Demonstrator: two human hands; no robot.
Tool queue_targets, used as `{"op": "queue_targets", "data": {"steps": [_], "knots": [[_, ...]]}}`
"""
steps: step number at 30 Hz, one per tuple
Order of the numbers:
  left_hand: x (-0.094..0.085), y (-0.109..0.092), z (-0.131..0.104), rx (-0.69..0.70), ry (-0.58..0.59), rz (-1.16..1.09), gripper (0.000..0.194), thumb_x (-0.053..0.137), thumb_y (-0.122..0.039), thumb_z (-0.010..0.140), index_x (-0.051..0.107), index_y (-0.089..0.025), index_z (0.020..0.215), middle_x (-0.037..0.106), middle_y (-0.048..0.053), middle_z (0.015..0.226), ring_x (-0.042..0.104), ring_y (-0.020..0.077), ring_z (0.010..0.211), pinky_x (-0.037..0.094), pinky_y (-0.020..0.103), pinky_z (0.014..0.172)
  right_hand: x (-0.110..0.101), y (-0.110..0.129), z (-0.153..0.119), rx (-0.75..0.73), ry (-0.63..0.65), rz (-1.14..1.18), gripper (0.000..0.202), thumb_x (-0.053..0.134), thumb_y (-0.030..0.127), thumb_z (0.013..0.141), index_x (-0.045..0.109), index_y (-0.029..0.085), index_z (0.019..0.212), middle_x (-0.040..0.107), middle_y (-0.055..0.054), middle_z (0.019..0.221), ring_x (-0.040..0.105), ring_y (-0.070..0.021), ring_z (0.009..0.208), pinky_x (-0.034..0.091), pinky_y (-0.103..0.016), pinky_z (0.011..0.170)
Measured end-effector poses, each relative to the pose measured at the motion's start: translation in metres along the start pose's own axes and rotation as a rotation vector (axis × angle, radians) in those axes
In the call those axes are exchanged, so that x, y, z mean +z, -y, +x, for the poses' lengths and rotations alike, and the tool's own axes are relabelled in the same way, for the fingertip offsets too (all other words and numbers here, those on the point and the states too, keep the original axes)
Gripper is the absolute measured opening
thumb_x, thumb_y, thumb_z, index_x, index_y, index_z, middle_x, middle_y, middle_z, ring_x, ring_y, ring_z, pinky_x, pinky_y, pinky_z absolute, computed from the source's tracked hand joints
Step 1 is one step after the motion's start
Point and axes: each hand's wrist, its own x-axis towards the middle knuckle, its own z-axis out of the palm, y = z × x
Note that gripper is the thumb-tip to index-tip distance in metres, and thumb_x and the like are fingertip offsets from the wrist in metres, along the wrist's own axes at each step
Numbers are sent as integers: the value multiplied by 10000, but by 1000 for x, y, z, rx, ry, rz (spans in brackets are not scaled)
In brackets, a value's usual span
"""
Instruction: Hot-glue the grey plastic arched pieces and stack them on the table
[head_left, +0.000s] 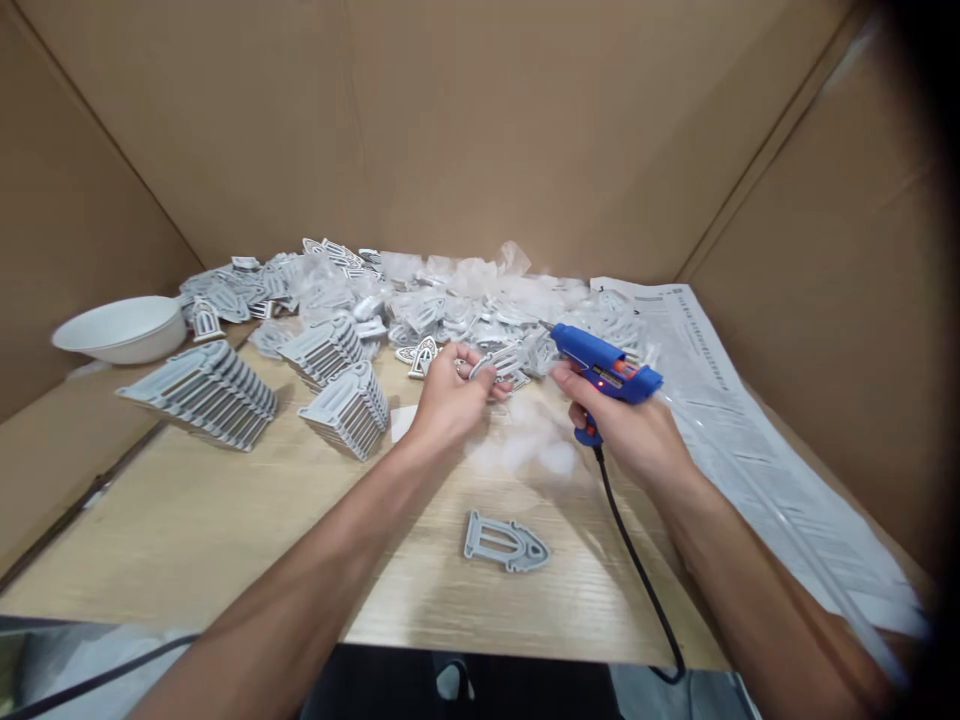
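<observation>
Wood table [247, 540], cardboard walls [510, 130]. Part-bagged pile [427, 310] behind, paper [712, 370] right. Left hand [454, 398] pinches grey piece [501, 361]; right hand [634, 430] grips glue gun [589, 352].

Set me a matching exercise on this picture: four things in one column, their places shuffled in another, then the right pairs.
Column one
1. Glue gun
2. White bowl
3. Printed paper
4. Lone grey arch piece

Column two
A. Lying by itself near the front edge of the table
B. Far left
C. Held in the right hand
D. Spread along the right side

Right pairs: 1-C, 2-B, 3-D, 4-A
</observation>
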Motion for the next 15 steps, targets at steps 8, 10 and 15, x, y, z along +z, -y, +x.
{"op": "queue_targets", "data": {"steps": [8,10,15], "knots": [[19,-7,-16,-257,232,-550,266,692,60,941,644,-152,1094,793,37,910,839,169,777,604,295,874,2,8,-3,-160,-7,-10,385,858,577,835,802,206,922,639,17,646,509,-146,548,421,-298,544],[21,-5,-16,-241,242,-565,288,691,74,926,655,-142,1113,815,63,948,848,185,826,619,333,933,2,9,-5,-202,-60,-71,355,846,553,858,806,201,866,671,0,656,526,-153,562,437,-305,571],[20,-2,-15,-129,265,-543,317,741,44,878,686,-169,1106,837,79,1026,851,217,952,635,416,1045,4,6,-5,-223,-84,-152,330,811,525,912,815,207,827,747,-43,725,613,-199,646,455,-304,588]]}}
